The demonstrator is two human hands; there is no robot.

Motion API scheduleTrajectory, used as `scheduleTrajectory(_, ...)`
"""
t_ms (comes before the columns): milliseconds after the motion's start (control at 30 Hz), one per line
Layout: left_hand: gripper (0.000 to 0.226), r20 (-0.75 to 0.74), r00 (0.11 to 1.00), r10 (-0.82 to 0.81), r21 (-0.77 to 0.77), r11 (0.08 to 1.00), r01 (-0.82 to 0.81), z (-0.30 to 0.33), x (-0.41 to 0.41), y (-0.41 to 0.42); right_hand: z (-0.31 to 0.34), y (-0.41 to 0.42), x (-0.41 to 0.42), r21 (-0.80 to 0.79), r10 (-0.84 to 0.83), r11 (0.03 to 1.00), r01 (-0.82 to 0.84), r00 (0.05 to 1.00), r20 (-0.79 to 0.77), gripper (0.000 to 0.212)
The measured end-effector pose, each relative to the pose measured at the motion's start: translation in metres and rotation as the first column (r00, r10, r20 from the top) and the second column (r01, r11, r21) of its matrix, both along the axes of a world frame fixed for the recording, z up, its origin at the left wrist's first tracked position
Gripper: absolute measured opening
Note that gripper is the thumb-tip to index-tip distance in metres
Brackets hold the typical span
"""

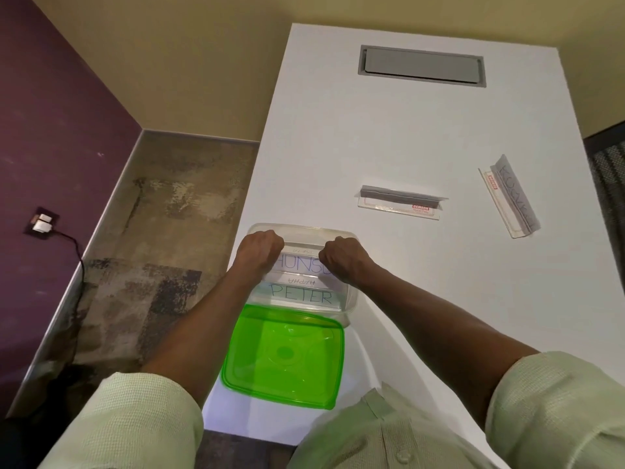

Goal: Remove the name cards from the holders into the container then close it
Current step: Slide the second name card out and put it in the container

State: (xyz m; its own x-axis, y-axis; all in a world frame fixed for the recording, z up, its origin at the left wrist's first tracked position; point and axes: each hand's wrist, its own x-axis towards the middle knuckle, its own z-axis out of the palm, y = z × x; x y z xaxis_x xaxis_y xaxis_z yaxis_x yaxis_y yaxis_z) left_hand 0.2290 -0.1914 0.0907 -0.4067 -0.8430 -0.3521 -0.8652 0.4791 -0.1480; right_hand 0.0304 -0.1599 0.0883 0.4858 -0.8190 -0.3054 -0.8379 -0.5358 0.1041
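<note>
Over the clear container (pixel 352 301) at the table's left edge, my left hand (pixel 259 247) and my right hand (pixel 345 257) each grip one end of a clear name card holder (pixel 302 251). Its card (pixel 302 266) reads "HUNS…" and is partly hidden by my fingers. Two loose cards lie inside the container, one reading "PETER" (pixel 302 296) and one upside-down (pixel 301 282). The green lid (pixel 284 357) lies flat on the table just in front of the container. Further right stand a second holder (pixel 400 202) and a third holder (pixel 510 198), each with a card in it.
The white table (pixel 389 137) has a grey cable hatch (pixel 422 65) at its far end. The container sits close to the table's left edge, with the floor beyond. A wall socket with a cable (pixel 42 222) is on the purple wall at left.
</note>
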Motion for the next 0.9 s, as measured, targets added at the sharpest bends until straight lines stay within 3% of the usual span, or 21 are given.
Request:
scheduleTrajectory(133, 0.024, -0.020, 0.999, 0.038, 0.007, 0.999, -0.038, 0.001, -0.005, 0.005, 0.001, 0.001, 0.001, 0.010, -0.045, 0.999, 0.045, 0.999, 0.027, 0.028)
scheduleTrajectory(267, 0.016, -0.162, 0.967, 0.196, 0.051, 0.980, -0.190, 0.008, -0.007, 0.005, 0.004, 0.003, 0.002, 0.016, -0.075, 0.997, 0.074, 0.994, 0.082, 0.027)
scheduleTrajectory(400, 0.016, -0.219, 0.950, 0.223, 0.027, 0.975, -0.222, 0.019, -0.005, 0.008, 0.016, 0.005, 0.000, 0.010, -0.075, 0.997, 0.074, 0.990, 0.119, 0.026)
scheduleTrajectory(533, 0.029, -0.235, 0.935, 0.266, 0.041, 0.964, -0.264, 0.038, -0.005, 0.011, 0.035, 0.010, -0.003, -0.037, -0.059, 0.997, 0.065, 0.988, 0.143, 0.024)
scheduleTrajectory(767, 0.010, -0.209, 0.963, 0.168, -0.082, 0.979, -0.188, 0.078, -0.026, 0.025, 0.065, 0.024, -0.021, -0.149, -0.050, 0.986, 0.078, 0.982, 0.185, 0.020)
scheduleTrajectory(900, 0.019, -0.240, 0.954, 0.177, -0.096, 0.974, -0.205, 0.093, -0.042, 0.032, 0.078, 0.033, -0.039, -0.156, -0.085, 0.980, 0.123, 0.969, 0.231, 0.016)
